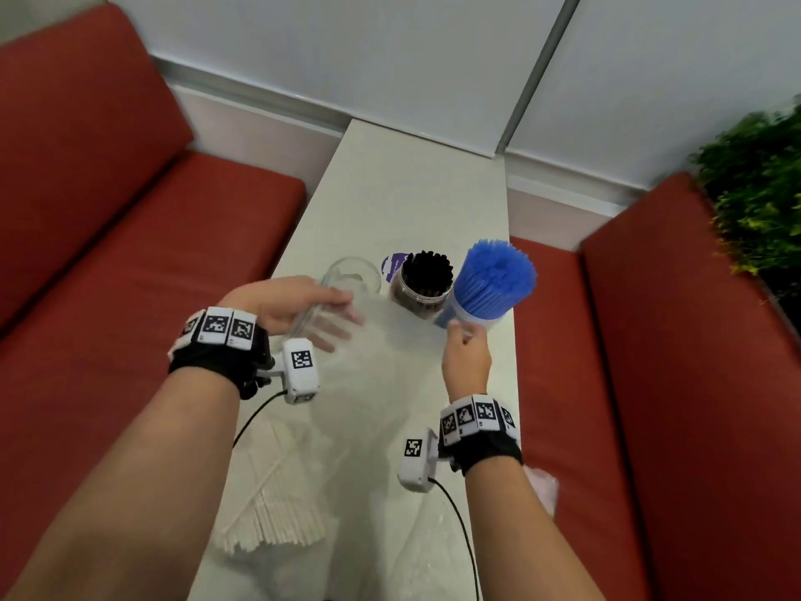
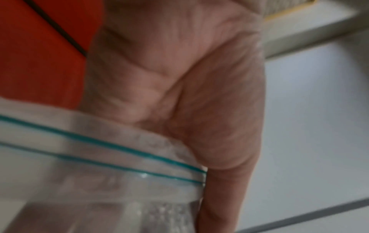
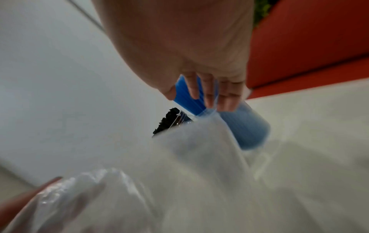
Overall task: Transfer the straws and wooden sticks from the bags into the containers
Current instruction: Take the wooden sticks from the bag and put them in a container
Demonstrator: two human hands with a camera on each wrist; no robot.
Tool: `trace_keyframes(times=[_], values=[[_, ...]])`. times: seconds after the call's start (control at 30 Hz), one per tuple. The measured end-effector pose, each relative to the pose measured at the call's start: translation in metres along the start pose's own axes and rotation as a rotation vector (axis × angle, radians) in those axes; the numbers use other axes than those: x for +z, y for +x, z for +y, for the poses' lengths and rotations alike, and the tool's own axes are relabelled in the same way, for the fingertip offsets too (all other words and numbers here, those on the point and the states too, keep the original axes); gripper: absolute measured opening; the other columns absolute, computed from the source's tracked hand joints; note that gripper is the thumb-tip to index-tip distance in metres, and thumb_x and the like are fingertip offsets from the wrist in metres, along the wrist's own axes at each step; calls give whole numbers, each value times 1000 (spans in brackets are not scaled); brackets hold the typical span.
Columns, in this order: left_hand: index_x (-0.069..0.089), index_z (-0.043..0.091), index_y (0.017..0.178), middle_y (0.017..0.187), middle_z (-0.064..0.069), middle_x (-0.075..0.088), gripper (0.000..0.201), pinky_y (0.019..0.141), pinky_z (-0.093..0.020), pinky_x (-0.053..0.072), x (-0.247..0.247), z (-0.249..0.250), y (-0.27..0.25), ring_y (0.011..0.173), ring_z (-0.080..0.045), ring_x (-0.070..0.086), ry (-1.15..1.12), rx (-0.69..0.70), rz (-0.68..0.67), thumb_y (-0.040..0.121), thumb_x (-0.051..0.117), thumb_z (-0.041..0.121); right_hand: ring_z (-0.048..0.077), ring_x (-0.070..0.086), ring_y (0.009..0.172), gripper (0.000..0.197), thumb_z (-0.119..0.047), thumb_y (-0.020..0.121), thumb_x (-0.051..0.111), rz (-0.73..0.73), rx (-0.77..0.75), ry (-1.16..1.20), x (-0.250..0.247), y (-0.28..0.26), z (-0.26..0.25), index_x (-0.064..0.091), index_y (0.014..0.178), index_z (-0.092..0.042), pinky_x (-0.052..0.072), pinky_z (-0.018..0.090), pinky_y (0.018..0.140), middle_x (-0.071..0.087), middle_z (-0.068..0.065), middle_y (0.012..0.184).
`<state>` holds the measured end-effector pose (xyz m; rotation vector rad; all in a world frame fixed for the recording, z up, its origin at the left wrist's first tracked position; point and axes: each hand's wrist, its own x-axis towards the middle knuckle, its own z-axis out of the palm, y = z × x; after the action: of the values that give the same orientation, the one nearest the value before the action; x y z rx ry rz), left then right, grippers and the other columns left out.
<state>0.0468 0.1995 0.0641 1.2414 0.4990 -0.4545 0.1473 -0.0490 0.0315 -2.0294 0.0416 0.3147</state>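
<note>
Both hands, left [image 1: 299, 305] and right [image 1: 466, 353], pinch the bag [image 1: 390, 362] mouth (sticks [image 1: 286, 514] inside); a jerk risks toppling the blue straws [image 1: 496, 281].

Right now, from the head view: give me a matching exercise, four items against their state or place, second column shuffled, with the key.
Column one:
1. blue straws
2. black straws
3. clear jar
4. wooden sticks

Column two:
A. empty, behind the left hand
B. lying inside the zip bag at the near end of the table
C. standing in the middle jar
D. standing in the jar by the right hand

Pairs: 1-D, 2-C, 3-A, 4-B
</note>
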Motion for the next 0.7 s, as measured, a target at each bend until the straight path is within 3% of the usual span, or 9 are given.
trace_keyframes(times=[0.1,0.2,0.3,0.37,0.43,0.5,0.57,0.63,0.7], values=[[64,-2,103,130,-16,62,36,87,-55,54,5,27,-33,115,-40,61,-46,179,-31,90,64,32,33,48,136,75,-62,99,47,-259,272,120,1,-21,2,34,152,-11,42,44,109,46,11,151],[61,-5,115,133,-18,59,45,89,-56,52,17,40,-57,118,-41,59,-22,364,-42,91,65,33,23,69,110,44,-60,99,50,-371,209,464,-3,-33,-8,62,126,-27,58,36,80,70,0,128],[67,6,113,119,-22,66,36,88,-53,54,36,46,-74,107,-40,66,70,534,61,94,62,36,14,67,72,29,-35,107,49,-192,30,560,-14,-39,-37,65,90,-17,51,33,68,71,-3,79],[73,15,93,85,-19,73,34,69,-46,60,49,50,-80,75,-35,73,74,655,263,92,61,47,16,54,71,34,-29,109,44,-6,-118,481,-22,-41,-53,58,81,-14,45,31,70,57,0,74],[73,23,77,51,-5,62,43,43,-25,48,52,56,-83,40,-20,60,148,766,560,86,59,63,8,44,62,39,-32,110,41,162,-325,308,-35,-45,-63,51,77,-12,40,22,62,50,-2,69],[71,28,69,37,2,49,49,34,-16,32,51,62,-83,28,-11,43,245,843,798,80,55,73,3,41,53,42,-34,110,40,249,-468,186,-47,-54,-71,47,76,-10,33,13,50,45,-3,64],[71,29,70,35,3,47,51,33,-13,29,53,68,-81,28,-10,40,251,898,895,78,54,77,-1,46,55,41,-34,110,40,313,-476,211,-52,-59,-77,50,78,-10,34,12,52,49,-2,67],[71,30,84,46,2,59,53,41,-16,39,55,73,-80,39,-10,51,248,878,759,75,56,80,4,49,65,39,-32,110,39,392,-418,311,-55,-63,-83,57,85,-9,36,18,60,55,-2,74],[61,28,115,79,-2,74,60,63,-24,53,54,71,-78,70,-12,69,276,753,358,73,68,72,15,51,70,40,-33,110,38,454,-355,388,-61,-64,-88,59,87,-8,38,25,65,57,-2,74]])
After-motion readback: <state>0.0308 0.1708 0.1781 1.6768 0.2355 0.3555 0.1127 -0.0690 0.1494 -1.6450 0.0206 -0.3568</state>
